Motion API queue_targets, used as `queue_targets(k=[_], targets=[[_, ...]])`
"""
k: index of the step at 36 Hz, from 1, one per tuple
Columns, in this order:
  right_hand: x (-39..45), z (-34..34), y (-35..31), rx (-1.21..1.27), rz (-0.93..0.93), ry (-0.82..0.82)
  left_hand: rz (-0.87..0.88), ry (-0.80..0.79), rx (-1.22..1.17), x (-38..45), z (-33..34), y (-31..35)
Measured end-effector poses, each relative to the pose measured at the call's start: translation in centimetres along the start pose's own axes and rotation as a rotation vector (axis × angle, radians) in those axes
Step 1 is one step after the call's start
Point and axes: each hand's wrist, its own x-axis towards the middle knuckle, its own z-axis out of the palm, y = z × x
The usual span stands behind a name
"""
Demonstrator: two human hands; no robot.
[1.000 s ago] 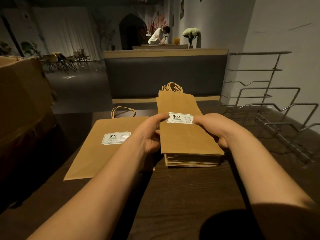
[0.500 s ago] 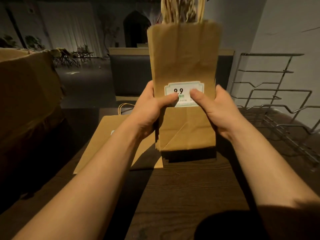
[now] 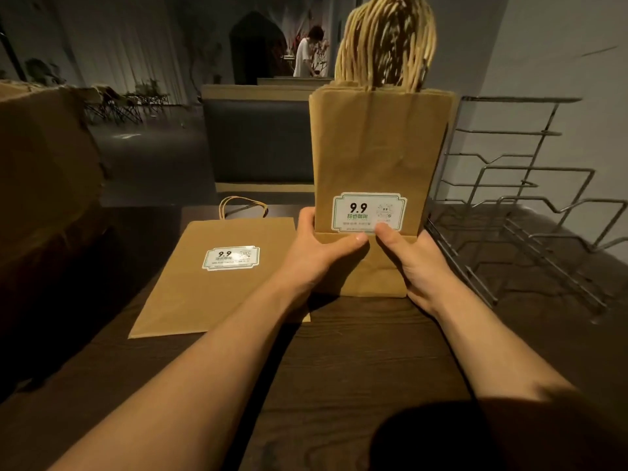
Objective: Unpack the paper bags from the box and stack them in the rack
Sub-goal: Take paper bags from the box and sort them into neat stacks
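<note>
The bundle of paper bags (image 3: 380, 185) that lay flat on the table (image 3: 339, 385) a second ago now stands upright on its bottom edge, the left hand (image 3: 316, 253) and right hand (image 3: 411, 263) clamping it from either side with thumbs pressed on its front; it looks squared up and ready to go into the wire rack (image 3: 530, 212) just beside it on the right. The fingers behind the bundle are hidden, the box (image 3: 44, 185) at the left is cut off and dim, and one single bag (image 3: 217, 277) lies flat nearby.
</note>
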Motion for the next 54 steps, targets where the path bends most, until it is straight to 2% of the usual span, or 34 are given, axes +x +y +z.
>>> queue_targets(k=[5, 7, 9, 11, 14, 23, 27, 31, 33, 36, 38, 41, 45, 50, 54], targets=[[0.1, -0.5, -0.2, -0.053, 0.012, -0.041, -0.01, -0.071, 0.123, 0.2, -0.9, 1.3], [0.0, -1.0, -0.9, -0.083, 0.066, -0.097, -0.025, -0.126, 0.095, 0.2, -1.5, 1.9], [-0.1, -1.2, -1.1, -0.055, 0.112, -0.079, -0.008, -0.155, 0.066, 0.2, -1.6, 2.5], [-0.2, -0.8, -0.8, 0.042, 0.103, -0.015, 0.008, -0.1, 0.038, 0.0, -0.9, 2.4], [-0.3, -0.2, -0.4, 0.034, 0.087, 0.015, 0.015, -0.011, 0.029, -0.3, 0.2, 1.2], [0.0, 0.3, -1.2, -0.127, -0.062, 0.047, 0.054, 0.016, 0.012, 0.0, 0.4, 1.3], [0.3, -0.1, -1.9, -0.128, -0.057, 0.089, 0.124, -0.006, 0.146, 0.7, 0.4, 3.2], [-0.9, -0.3, -0.2, -0.08, 0.032, 0.162, 0.024, 0.004, 0.216, 0.1, 0.9, 1.4], [-0.9, -0.3, -1.0, -0.163, 0.078, 0.155, 0.01, 0.02, 0.18, 0.0, 0.8, 1.2], [-0.5, -0.3, -2.3, -0.235, -0.004, 0.142, 0.051, 0.007, 0.117, 0.3, 0.6, 1.7], [-0.7, -0.4, -1.8, -0.263, 0.016, 0.132, 0.05, 0.006, 0.138, 0.1, 0.8, 1.3], [-1.4, -0.7, -1.1, -0.201, 0.094, 0.176, 0.018, -0.005, 0.159, -0.1, 1.2, 1.1], [-1.3, -1.1, -2.5, -0.245, 0.026, 0.192, 0.09, -0.036, 0.164, 0.4, 1.5, 2.2], [-1.5, -1.1, -0.7, -0.263, 0.099, 0.245, 0.042, -0.011, 0.281, 0.2, 1.2, 1.0], [-1.2, -0.9, -2.6, -0.287, 0.039, 0.188, 0.066, -0.03, 0.221, 0.8, 1.0, 1.9]])
